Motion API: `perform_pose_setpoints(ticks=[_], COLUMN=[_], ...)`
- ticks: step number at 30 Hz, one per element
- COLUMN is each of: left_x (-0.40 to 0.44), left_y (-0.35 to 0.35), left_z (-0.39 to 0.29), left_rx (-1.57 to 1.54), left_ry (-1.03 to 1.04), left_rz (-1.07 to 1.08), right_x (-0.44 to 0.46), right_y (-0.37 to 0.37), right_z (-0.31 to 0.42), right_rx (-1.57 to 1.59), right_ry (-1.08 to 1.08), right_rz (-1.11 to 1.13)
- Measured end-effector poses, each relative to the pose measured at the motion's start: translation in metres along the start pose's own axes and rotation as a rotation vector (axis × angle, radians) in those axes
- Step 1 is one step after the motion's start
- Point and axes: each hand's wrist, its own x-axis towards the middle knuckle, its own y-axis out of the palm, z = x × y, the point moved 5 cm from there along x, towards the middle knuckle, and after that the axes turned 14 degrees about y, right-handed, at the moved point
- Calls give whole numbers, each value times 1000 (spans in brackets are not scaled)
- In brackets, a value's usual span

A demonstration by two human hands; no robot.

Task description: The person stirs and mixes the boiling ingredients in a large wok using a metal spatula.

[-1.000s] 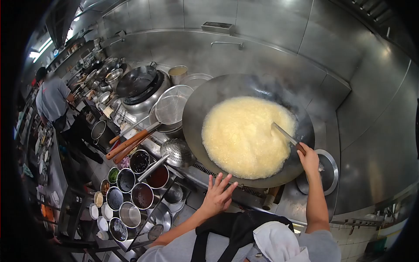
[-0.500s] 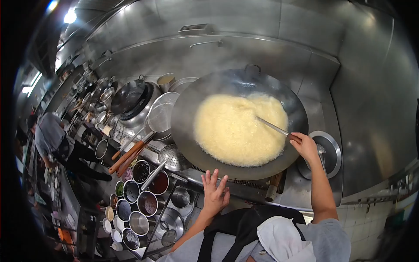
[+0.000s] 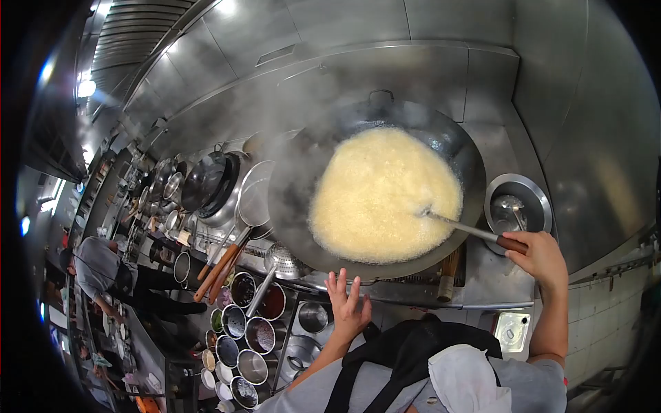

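Note:
Wooden grip in its fingers, my right hand [image 3: 542,259] holds a long-handled ladle [image 3: 467,228] at the right side of a very large wok [image 3: 471,157]. The ladle's head is mostly hidden in pale yellow, foaming, bubbling contents [image 3: 385,196] that fill the middle of the wok. My left hand [image 3: 350,304] is in the air by the wok's near edge, fingers spread, holding nothing. Steam rises over the wok's left side.
A steel bowl [image 3: 542,197] with a utensil inside stands right of the wok. To the left lie a wire strainer [image 3: 256,196], a perforated skimmer [image 3: 284,260] and several seasoning pots [image 3: 260,334]. A smaller wok [image 3: 204,180] sits beyond. Another person [image 3: 103,272] works at far left.
My right hand has drawn the ladle right and toward me, from the middle of the foam to its right part. My left hand stays spread near the rim. The view has tilted.

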Motion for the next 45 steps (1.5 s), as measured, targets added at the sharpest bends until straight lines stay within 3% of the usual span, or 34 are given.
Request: perform_pose_setpoints(ticks=[7, 13, 15, 19, 22, 28, 35, 45], left_x=[5, 6, 5, 7, 7, 4, 1, 0], left_y=[-12, -15, -19, -24, -25, -24, -20, -18], left_z=[-1, 4, 6, 11, 12, 16, 20, 20], left_rx=[-61, -134, -136, -167, -158, -141, -151, -169], left_ry=[31, 20, 10, 32, 77, 91, 90, 93], left_rz=[-10, -11, 9, 68, 98, 136, 135, 102], right_x=[-4, 11, 18, 59, 99, 154, 133, 50], right_y=[34, 143, 159, 206, 226, 221, 218, 205], right_z=[22, 55, 98, 148, 164, 167, 138, 100], right_rx=[275, 580, 327, 215, 86, -1, -43, 456], right_ry=[-3, 17, -223, -185, -145, -54, 5, 47], right_rz=[279, 505, 312, 253, 91, -86, -5, 328])
